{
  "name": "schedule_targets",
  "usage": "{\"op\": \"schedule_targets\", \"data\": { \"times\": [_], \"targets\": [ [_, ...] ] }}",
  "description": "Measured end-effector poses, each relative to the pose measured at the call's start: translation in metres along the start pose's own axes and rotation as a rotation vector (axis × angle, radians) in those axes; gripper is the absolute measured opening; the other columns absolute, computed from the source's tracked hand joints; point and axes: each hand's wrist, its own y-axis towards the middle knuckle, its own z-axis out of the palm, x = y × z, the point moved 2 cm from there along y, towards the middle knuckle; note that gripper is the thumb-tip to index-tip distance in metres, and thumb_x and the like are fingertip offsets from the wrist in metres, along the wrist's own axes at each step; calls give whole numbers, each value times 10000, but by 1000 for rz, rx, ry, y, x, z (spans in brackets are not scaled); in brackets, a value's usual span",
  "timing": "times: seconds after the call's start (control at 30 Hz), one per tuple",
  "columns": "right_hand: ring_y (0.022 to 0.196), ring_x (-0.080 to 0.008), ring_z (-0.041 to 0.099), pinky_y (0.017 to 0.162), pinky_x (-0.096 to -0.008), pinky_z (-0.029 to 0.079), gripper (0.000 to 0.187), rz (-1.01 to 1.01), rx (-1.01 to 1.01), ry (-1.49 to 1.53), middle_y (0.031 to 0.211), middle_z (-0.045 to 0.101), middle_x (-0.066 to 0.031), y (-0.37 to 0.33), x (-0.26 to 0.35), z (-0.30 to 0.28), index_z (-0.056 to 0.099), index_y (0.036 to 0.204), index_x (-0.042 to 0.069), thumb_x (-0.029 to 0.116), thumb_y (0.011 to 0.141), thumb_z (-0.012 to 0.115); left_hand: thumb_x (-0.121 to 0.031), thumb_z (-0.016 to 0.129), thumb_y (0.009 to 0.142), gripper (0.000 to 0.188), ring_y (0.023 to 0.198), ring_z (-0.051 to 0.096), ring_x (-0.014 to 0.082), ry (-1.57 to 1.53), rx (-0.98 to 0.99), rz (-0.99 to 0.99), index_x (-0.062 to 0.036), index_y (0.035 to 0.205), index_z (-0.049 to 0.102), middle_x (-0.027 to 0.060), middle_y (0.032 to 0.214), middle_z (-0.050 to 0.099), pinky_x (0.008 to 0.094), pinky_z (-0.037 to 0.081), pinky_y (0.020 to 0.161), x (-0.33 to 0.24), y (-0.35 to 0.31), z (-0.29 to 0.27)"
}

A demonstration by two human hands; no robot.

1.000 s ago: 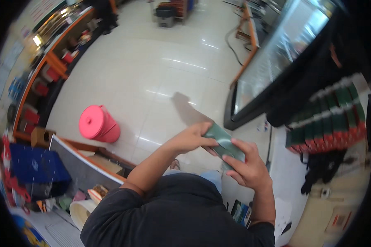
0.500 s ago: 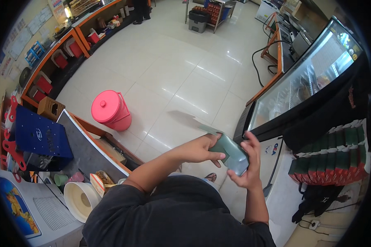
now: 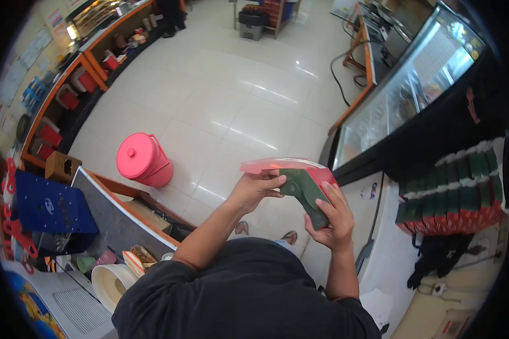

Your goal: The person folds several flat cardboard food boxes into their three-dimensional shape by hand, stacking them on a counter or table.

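Note:
A partly folded cardboard box (image 3: 305, 183), dark green on one face and red on others, is held up in front of my body. My left hand (image 3: 255, 193) pinches its left side between thumb and fingers. At the other end, my right hand (image 3: 335, 219) wraps round the right side, with fingers on the red panel and thumb by the green lower corner. A long, pale-edged red flap stretches away from me at the top. To my right stand rows of similar green and red boxes (image 3: 452, 203).
A pink lidded bucket (image 3: 144, 161) stands on the tiled floor ahead to the left. Left of me, a counter (image 3: 116, 217) bears a blue machine (image 3: 54, 200) and a white tub (image 3: 112, 282). A glass-door display fridge (image 3: 401, 101) is at the right.
The box has turned over in my hands: its pale inner side faced up earlier, and now the green and red outside shows. My left hand has moved slightly left.

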Motion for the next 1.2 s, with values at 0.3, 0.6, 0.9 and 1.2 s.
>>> {"op": "schedule_targets", "data": {
  "times": [0.3, 0.6, 0.9, 1.2],
  "targets": [
    [1203, -444, 557, 1014, -555, 455, 564, 158, -392, -105, 1354, 518, -278, -14, 9, 42, 575, 1179, 25, 101, 677, 821, -36, 701, 872, 376, 896, 677, 127, -275, 114, -145, -26, 1231, 591, 51, 1089, 660, 225, 588, 693, 11, 2, 40],
    [1059, -279, 625, 838, -346, 508, 705, 1006, -55, 427, 1206, 602, -164, -36, -23, 44, 336, 1304, 36, 73, 736, 752, -130, 792, 821, 479, 1008, 620, 203, 540, 218, 138, 18, 1241, 616, 107, 1126, 658, 345, 521, 863, 56, 25, 22],
    [1296, -258, 414, 1117, -350, 279, 638, 1238, -694, 807, 1386, 414, -205, -136, -49, 107, 288, 1450, 1, 68, 845, 480, -299, 662, 928, 756, 1393, 309, 343, 468, -690, 288, 73, 1451, 262, 220, 1506, 279, 425, 267, 1140, 78, 30, 4],
    [968, -213, 660, 794, -365, 566, 413, 1275, 65, 1252, 1124, 663, -122, -110, -32, 63, 595, 1242, 27, 335, 967, 609, -57, 607, 888, 402, 1145, 558, 287, 755, 96, 775, -43, 1286, 554, 132, 1212, 581, 383, 451, 976, 60, 41, 13]
  ]
}}
